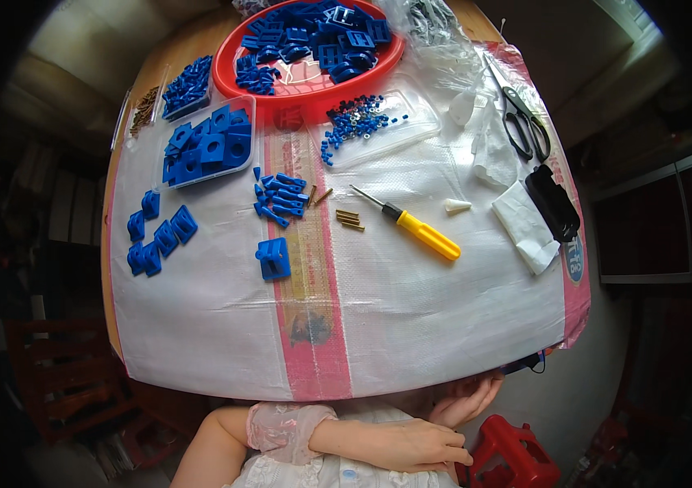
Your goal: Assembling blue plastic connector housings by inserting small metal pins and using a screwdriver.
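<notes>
Both hands, left (407,446) and right (464,400), are kept off the table (443,325), apparently with nothing gripped; brass pins (349,220) could be rolled away if bumped.

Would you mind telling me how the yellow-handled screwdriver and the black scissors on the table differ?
The screwdriver has a bright yellow handle; the scissors have black handles. The screwdriver lies mid-table near the small brass pins; the scissors lie at the far right edge. The screwdriver is one straight shaft; the scissors have two looped handles. Both rest untouched on the white woven sheet, away from both hands.
</notes>
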Demonstrator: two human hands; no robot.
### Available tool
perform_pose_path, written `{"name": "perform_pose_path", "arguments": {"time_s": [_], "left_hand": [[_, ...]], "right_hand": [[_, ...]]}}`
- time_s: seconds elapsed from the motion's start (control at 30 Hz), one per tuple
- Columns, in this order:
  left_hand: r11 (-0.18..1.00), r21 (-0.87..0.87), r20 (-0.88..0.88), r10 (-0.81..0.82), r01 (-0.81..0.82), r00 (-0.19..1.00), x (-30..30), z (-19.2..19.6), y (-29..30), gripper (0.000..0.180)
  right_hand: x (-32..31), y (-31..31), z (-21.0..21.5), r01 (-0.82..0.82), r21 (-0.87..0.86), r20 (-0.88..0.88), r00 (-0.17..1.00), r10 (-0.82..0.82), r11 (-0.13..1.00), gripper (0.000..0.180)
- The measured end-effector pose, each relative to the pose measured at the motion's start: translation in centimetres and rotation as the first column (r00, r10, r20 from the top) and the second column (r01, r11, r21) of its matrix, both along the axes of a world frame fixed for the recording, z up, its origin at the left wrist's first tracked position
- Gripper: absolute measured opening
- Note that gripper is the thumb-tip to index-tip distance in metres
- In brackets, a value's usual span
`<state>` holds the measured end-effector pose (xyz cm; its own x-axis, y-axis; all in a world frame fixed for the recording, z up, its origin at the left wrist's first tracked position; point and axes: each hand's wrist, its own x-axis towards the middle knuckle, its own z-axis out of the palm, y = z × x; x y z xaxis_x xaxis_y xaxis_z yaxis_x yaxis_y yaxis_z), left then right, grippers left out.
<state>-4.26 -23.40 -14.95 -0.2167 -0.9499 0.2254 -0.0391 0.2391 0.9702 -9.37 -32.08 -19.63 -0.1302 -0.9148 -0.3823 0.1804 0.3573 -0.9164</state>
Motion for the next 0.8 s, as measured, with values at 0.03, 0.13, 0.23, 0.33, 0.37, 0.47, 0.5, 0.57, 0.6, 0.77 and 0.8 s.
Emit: {"name": "perform_pose_path", "arguments": {"time_s": [0.03,0.13,0.23,0.33,0.37,0.47,0.5,0.57,0.6,0.77,0.8], "left_hand": [[1.000,-0.029,0.001,-0.012,0.012,1.000,-0.5,0.0,-0.2,0.025],[0.990,-0.047,-0.020,-0.136,0.135,0.990,-0.5,0.4,-1.1,0.021],[0.968,-0.048,-0.058,-0.248,0.245,0.967,-0.3,1.6,-2.2,0.019],[0.966,-0.108,-0.062,-0.242,0.235,0.968,-2.2,0.9,-3.6,0.020],[0.966,-0.139,-0.060,-0.230,0.220,0.971,-3.6,0.1,-4.2,0.021],[0.954,-0.226,-0.064,-0.218,0.198,0.974,-6.6,-1.7,-4.7,0.024],[0.961,-0.220,-0.100,-0.192,0.166,0.976,-5.7,-1.0,-4.6,0.021],[0.976,-0.198,-0.186,-0.129,0.092,0.974,-3.1,1.3,-3.5,0.017],[0.980,-0.194,-0.191,-0.084,0.046,0.978,-2.7,1.1,-2.9,0.017],[0.993,-0.099,-0.124,0.045,-0.057,0.991,-0.5,1.1,-0.1,0.020],[0.995,-0.079,-0.133,0.055,-0.065,0.990,0.2,1.8,0.6,0.021]], "right_hand": [[-0.4,-1.7,-0.5,-0.039,-0.073,0.017,0.999,0.040,0.997,0.026],[0.0,-5.8,-0.2,-0.050,-0.244,0.039,0.997,0.061,0.968,0.022],[-1.4,-10.5,-0.4,0.011,-0.425,0.089,0.996,0.030,0.905,0.014],[-0.9,-14.5,1.0,0.192,-0.580,0.207,0.975,-0.085,0.791,0.008],[-0.5,-15.7,2.0,0.272,-0.618,0.257,0.957,-0.137,0.738,0.006],[-1.6,-19.4,3.1,0.464,-0.667,0.257,0.878,-0.405,0.583,0.007],[-2.1,-20.6,3.0,0.511,-0.678,0.268,0.841,-0.469,0.529,0.008],[-3.4,-22.7,2.3,0.538,-0.680,0.246,0.808,-0.536,0.498,0.010],[-3.8,-23.7,1.8,0.535,-0.677,0.225,0.805,-0.550,0.506,0.012],[-6.3,-30.6,-3.0,0.409,-0.617,-0.056,0.829,-0.556,0.672,0.019],[-7.0,-32.5,-4.1,0.361,-0.593,-0.150,0.828,-0.540,0.719,0.020]]}}
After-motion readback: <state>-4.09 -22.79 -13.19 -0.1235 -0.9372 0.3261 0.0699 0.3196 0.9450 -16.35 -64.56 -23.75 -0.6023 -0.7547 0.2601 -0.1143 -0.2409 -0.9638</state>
